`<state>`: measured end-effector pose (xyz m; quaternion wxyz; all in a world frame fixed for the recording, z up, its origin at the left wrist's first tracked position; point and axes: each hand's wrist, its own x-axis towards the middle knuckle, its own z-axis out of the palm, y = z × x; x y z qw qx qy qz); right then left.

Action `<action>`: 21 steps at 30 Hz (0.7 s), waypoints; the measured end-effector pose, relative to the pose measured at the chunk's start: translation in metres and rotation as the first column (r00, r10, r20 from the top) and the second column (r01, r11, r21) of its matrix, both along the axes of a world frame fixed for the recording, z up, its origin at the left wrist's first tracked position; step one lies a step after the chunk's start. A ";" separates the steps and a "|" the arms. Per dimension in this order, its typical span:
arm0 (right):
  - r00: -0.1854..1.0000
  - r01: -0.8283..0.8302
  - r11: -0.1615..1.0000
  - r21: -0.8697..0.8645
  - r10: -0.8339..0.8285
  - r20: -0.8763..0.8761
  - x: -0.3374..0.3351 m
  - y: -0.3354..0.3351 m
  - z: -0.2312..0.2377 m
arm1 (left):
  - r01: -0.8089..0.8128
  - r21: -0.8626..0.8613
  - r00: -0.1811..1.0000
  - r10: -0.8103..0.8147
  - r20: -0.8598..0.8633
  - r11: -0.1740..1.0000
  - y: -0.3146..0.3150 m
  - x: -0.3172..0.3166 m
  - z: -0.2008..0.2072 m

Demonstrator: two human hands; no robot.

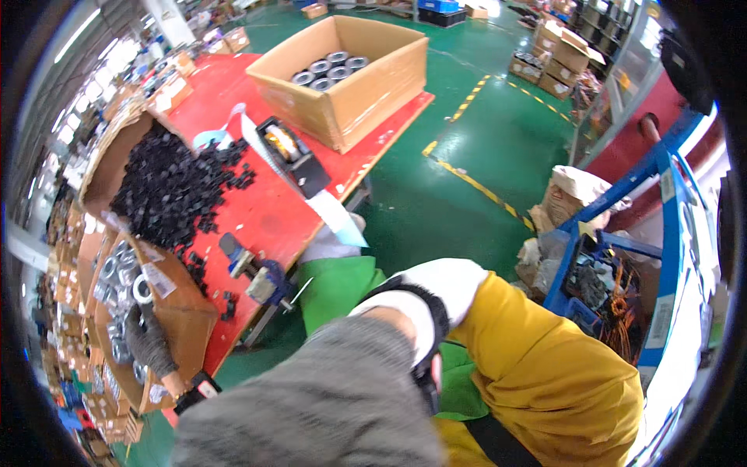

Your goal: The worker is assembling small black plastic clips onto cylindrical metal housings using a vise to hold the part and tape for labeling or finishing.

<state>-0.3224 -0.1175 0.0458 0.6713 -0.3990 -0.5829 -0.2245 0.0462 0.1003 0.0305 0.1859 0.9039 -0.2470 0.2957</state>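
My left hand (149,344), in a grey knit glove with dark fingertips, is over an open cardboard box (183,311) of metal rings at the left. Its fingers are closed at the lower edge of a pale ring (142,289), apparently gripping it. Other silvery rings (118,268) lie loose in the box. My right hand (311,389), also grey-gloved, is very close and blurred across the lower middle. Its fingers run out of the picture, so its grip is hidden. A black strap circles each wrist.
Small black pieces (175,183) spill from a tipped carton onto the red table (264,210). A blue clamp-like tool (264,282) sits at the table edge, with a black tape dispenser (292,156) behind. A large carton (373,89) holds rolls. Right, a blue-framed bin (661,257) contains scrap.
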 end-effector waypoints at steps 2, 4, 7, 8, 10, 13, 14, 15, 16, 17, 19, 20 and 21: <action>0.995 0.057 0.998 -0.015 -0.058 -0.081 -0.016 0.007 -0.018 | 0.018 -0.018 1.000 -0.018 -0.008 1.000 0.003 0.008 -0.005; 0.982 0.108 0.993 -0.035 -0.112 -0.155 -0.030 0.015 -0.034 | 0.031 -0.041 0.999 -0.032 -0.010 0.999 0.002 0.014 -0.009; 0.952 0.161 0.985 -0.060 -0.171 -0.253 -0.044 0.025 -0.057 | 0.027 -0.068 1.000 -0.027 -0.006 0.997 0.001 0.018 -0.011; 0.942 0.169 0.983 -0.067 -0.181 -0.281 -0.046 0.028 -0.064 | 0.016 -0.076 1.000 -0.016 -0.001 0.997 0.002 0.016 -0.009; 0.929 0.163 0.984 -0.078 -0.180 -0.323 -0.046 0.033 -0.075 | 0.004 -0.083 0.999 -0.007 -0.036 0.997 -0.005 -0.004 -0.005; 0.942 0.060 0.996 -0.068 -0.079 -0.325 -0.020 0.046 -0.075 | 0.094 -0.066 0.994 -0.089 0.067 0.993 0.014 -0.017 0.007; 0.949 0.001 0.998 -0.058 -0.019 -0.316 -0.012 0.057 -0.069 | 0.092 -0.069 0.995 -0.088 0.055 0.993 0.012 -0.022 0.012; 0.987 -0.039 0.901 -0.432 -0.031 -0.155 0.006 0.063 -0.061 | 0.151 -0.050 0.981 -0.143 0.134 0.987 0.006 -0.024 0.013; 1.000 -0.002 0.675 -0.737 0.010 0.006 0.032 0.054 -0.019 | 0.215 -0.088 0.970 -0.202 0.138 0.973 -0.008 -0.027 0.008; 0.929 -0.322 0.431 -0.843 -0.026 -0.369 0.045 0.018 0.023 | 0.205 -0.190 0.978 -0.192 0.085 0.960 -0.015 -0.029 0.001; 0.766 -0.204 0.579 -0.789 -0.408 -0.497 0.029 -0.025 -0.003 | 0.303 -0.219 0.933 -0.242 0.265 0.928 -0.018 -0.049 0.006; 0.665 -0.246 0.529 -0.812 -0.518 -0.538 0.027 -0.048 -0.022 | 0.266 -0.284 0.959 -0.222 0.178 0.921 -0.022 -0.075 0.016; 0.530 -0.223 0.455 -0.862 -0.685 -0.499 0.024 -0.064 -0.031 | 0.280 -0.331 0.954 -0.224 0.199 0.901 -0.015 -0.089 0.006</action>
